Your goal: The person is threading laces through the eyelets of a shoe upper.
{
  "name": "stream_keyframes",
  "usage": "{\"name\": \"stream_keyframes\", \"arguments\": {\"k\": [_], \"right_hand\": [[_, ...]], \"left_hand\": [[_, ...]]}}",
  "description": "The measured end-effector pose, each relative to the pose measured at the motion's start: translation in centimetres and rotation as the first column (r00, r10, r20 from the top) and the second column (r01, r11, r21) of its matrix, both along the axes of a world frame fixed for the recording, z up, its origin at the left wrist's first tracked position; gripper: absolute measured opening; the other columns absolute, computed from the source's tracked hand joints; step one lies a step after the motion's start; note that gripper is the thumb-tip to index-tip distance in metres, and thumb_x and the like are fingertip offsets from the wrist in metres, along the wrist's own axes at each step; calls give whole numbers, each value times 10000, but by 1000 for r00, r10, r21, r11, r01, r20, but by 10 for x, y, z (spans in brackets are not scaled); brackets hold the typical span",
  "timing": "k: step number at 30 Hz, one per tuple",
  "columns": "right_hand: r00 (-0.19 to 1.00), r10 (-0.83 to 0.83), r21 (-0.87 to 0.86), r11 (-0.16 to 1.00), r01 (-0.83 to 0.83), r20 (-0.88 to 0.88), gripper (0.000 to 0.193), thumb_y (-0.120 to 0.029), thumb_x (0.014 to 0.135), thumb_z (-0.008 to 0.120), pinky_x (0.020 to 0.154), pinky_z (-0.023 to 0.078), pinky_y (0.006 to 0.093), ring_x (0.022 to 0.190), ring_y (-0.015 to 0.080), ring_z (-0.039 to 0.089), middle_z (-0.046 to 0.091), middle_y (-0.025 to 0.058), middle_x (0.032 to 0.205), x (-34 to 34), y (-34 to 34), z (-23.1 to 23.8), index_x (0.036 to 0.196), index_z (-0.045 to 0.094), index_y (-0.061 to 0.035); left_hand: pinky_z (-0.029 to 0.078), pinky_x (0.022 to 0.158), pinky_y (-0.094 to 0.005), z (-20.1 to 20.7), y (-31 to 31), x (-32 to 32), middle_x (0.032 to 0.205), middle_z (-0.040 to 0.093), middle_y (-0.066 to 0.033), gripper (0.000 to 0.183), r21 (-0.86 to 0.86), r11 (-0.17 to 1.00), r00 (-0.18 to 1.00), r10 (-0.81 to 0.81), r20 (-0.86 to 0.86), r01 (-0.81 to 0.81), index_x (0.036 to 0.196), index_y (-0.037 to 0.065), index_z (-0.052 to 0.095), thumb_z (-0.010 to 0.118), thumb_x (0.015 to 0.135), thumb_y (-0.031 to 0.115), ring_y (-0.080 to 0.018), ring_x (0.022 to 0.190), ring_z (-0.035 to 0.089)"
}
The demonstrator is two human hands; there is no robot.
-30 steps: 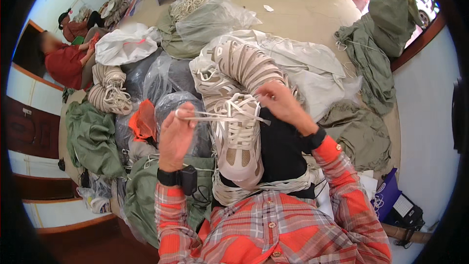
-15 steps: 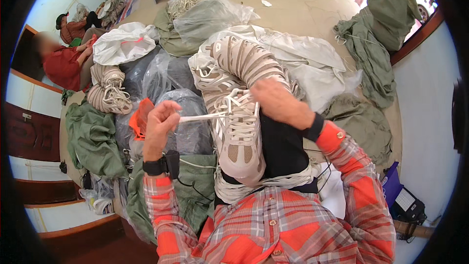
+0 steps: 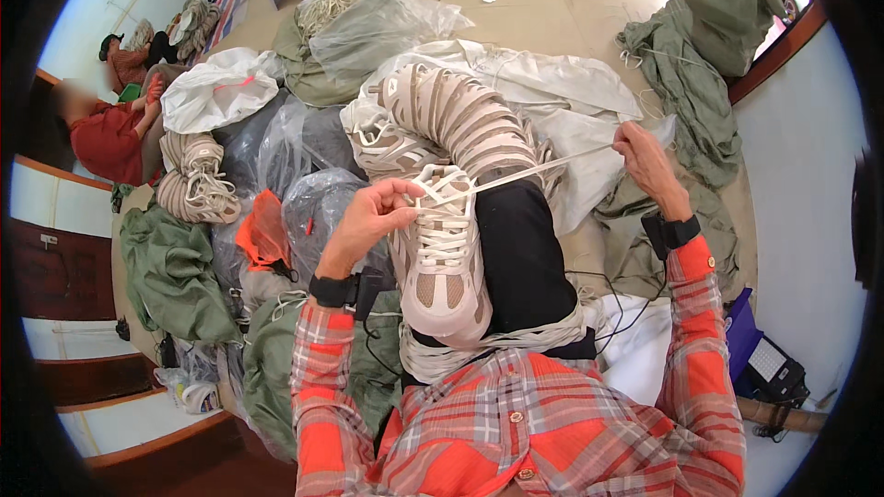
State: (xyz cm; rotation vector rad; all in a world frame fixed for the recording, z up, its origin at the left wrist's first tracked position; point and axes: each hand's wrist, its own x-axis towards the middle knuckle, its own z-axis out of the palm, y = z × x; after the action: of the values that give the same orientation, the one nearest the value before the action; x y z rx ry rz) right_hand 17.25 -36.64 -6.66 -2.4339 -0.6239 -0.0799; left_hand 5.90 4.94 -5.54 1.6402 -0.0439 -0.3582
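A beige and white sneaker (image 3: 447, 299) rests on my lap, its toe toward me and its laces threaded across the tongue. My right hand (image 3: 652, 170) is out to the right, pinching the end of a flat cream shoelace (image 3: 552, 166) that stretches taut from the top of the shoe. At the upper left eyelets, my left hand (image 3: 373, 221) has its curled thumb and fingers on the lace; its exact grip is partly hidden. Beyond the sneaker lies a curved row of matching nested shoes (image 3: 460, 120). A bundle of cream laces (image 3: 543, 336) lies across my lap.
Clear plastic bags (image 3: 318, 198) and green sacks (image 3: 170, 271) lie to the left, with an orange cloth piece (image 3: 264, 230) among them. White sheeting (image 3: 562, 101) spreads beyond the shoes. Two people sit at the far left, the nearer in a red top (image 3: 110, 143).
My right hand has swung from the shoe out to the right, drawing a lace taut. My left hand has come in from the left to the eyelets; its stretched lace no longer shows there.
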Motion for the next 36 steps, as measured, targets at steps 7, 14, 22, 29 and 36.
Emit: {"name": "stream_keyframes", "arguments": {"k": [7,14,22,29,36], "right_hand": [[995,-82,74,994,86,-56,91,-42,791,534,629,404,388,697,340,516,535,182,736,-7,23,9,802,481,32],[989,-101,56,993,108,-111,119,-85,794,561,569,410,350,599,255,510,550,145,676,-11,22,-11,809,523,26],[956,-106,-9,994,108,-275,213,-182,776,648,539,388,285,543,135,485,553,71,610,-24,7,-1,728,601,21],[937,-211,307,905,295,-279,226,-171,775,650,492,330,232,554,44,416,475,-49,546,-8,-74,-25,657,598,15],[911,-173,25,980,196,-374,185,-145,785,635,513,336,259,551,92,422,485,-3,576,-32,-69,6,686,578,1]], "left_hand": [[365,542,-198,18,-20,7,666,554,58,111,555,827,977,-183,111,92,812,14,658,610,797,114,-26,596,448],[329,548,-192,13,-37,17,641,545,53,128,19,987,964,159,-211,-158,723,39,626,595,809,129,-33,580,435],[353,672,-182,1,0,-2,776,554,28,129,44,995,979,97,-177,-91,705,26,604,616,780,131,-46,661,450],[367,744,-210,-12,3,-10,1022,492,4,118,47,993,992,110,57,-113,883,35,640,586,790,81,-70,840,432],[367,823,-296,5,-19,11,950,526,-40,237,474,878,889,-162,429,-69,1009,93,631,608,772,87,-172,866,468]]}}
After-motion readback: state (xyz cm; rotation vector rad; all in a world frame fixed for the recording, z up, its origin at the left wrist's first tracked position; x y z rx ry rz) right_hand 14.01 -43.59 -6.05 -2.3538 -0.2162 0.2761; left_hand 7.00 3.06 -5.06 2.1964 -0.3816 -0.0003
